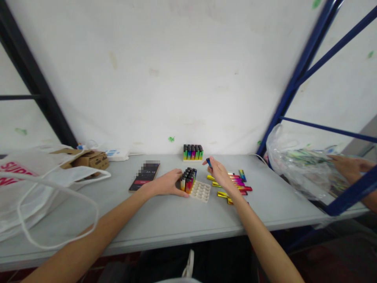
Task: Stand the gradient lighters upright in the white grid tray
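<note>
A cream tray [202, 191] with round holes lies mid-table, its left part filled with several upright rainbow-coloured lighters [188, 179]. My left hand [167, 183] rests against the tray's left side, fingers curled round the standing lighters. My right hand [218, 173] hovers just right of the tray and pinches a blue lighter [209, 162] in its fingertips. Several loose metallic lighters [235, 182] lie flat on the table under and to the right of that hand. A second, full tray of lighters [193, 152] stands at the back by the wall.
A phone [144, 176] lies left of the tray. A cardboard box [88, 158] and white bags [35, 188] sit at the left. At the right, another person's hand [349, 167] reaches into a clear plastic bag [297, 165] behind a blue metal frame [350, 192].
</note>
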A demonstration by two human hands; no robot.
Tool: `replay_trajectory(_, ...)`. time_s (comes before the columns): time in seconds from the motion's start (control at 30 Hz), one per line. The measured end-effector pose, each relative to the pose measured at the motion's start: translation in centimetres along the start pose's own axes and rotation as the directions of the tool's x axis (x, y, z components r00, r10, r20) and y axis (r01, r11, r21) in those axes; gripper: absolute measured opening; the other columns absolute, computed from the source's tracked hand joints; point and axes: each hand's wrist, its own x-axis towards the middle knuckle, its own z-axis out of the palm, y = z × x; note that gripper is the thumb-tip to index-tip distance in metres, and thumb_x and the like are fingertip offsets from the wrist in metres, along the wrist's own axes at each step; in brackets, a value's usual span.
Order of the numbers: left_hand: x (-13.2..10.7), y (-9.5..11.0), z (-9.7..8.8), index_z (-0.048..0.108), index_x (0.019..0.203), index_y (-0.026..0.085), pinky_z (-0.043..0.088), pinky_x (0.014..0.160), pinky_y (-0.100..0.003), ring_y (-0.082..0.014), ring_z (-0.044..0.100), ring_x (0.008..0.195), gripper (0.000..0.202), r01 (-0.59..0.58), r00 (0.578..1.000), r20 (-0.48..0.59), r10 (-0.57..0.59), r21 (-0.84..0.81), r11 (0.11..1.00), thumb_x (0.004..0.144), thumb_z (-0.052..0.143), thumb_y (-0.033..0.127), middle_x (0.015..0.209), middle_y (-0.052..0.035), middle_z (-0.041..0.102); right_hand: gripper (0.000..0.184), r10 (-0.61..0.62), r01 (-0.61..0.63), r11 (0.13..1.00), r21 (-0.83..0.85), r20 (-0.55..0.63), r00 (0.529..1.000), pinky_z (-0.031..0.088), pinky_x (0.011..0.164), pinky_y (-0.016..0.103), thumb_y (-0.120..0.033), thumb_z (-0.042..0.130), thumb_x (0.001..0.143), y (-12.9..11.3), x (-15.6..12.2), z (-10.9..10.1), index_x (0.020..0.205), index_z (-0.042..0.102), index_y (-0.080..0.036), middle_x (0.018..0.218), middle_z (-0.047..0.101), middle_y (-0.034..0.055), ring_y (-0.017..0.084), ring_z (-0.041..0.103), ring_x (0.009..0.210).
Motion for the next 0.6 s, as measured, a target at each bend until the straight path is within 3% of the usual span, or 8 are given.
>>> replay_trajectory(0.2, -0.01, -0.15, 0.29, 0.072, 0.126, 0.019, 0.049, 0.112, -0.045, -0.0406, 0.062, 0.129, 0.084, -0.025, 1.000, -0.017, 0.024, -0.002, 1.000, 0.073, 0.082, 0.083, 0.130, -0.0150, 0.070, 0.046, -0.143, 0.171, 0.979, -0.107, 0.229, 0.963, 0.051, 0.070, 0.030, -0.066, 0.060, 0.098, -0.31, -0.31, -0.44, 0.101, 0.069, -0.021, 0.082, 0.072, 0.0027, 0.019, 0.065, 0.073)
replay_trajectory(0.3, 0.16, -0.30, 0.50, 0.072, 0.125, 0.020, 0.048, 0.111, -0.044, -0.0402, 0.062, 0.128, 0.081, -0.049, 0.999, -0.014, 0.049, -0.002, 0.999, 0.075, 0.081, 0.083, 0.129, -0.0145, 0.070, 0.041, -0.166, 0.210, 0.961, -0.180, 0.235, 0.958, 0.051, 0.070, 0.031, -0.062, 0.063, 0.098, -0.22, -0.31, -0.69, 0.100, 0.068, -0.022, 0.081, 0.076, 0.0034, 0.021, 0.069, 0.074)
replay_trajectory(0.5, 0.41, -0.45, 0.73, 0.072, 0.126, 0.019, 0.048, 0.110, -0.042, -0.0375, 0.063, 0.124, 0.079, -0.082, 0.996, -0.022, 0.082, 0.003, 0.997, 0.077, 0.081, 0.081, 0.128, -0.0138, 0.069, 0.039, -0.098, 0.164, 0.964, -0.211, 0.293, 0.951, 0.054, 0.068, 0.033, -0.064, 0.068, 0.096, 0.59, -0.60, -0.53, 0.099, 0.059, -0.026, 0.075, 0.079, 0.0022, 0.026, 0.078, 0.071)
replay_trajectory(0.6, 0.37, -0.45, 0.77, 0.072, 0.127, 0.019, 0.048, 0.109, -0.041, -0.0369, 0.063, 0.124, 0.079, -0.081, 0.997, -0.013, 0.081, 0.011, 0.997, 0.078, 0.081, 0.080, 0.128, -0.0139, 0.069, 0.034, -0.146, 0.245, 0.925, -0.292, 0.320, 0.936, 0.052, 0.065, 0.032, -0.059, 0.068, 0.098, 0.57, -0.68, -0.78, 0.099, 0.056, -0.027, 0.075, 0.079, 0.0030, 0.027, 0.079, 0.073)
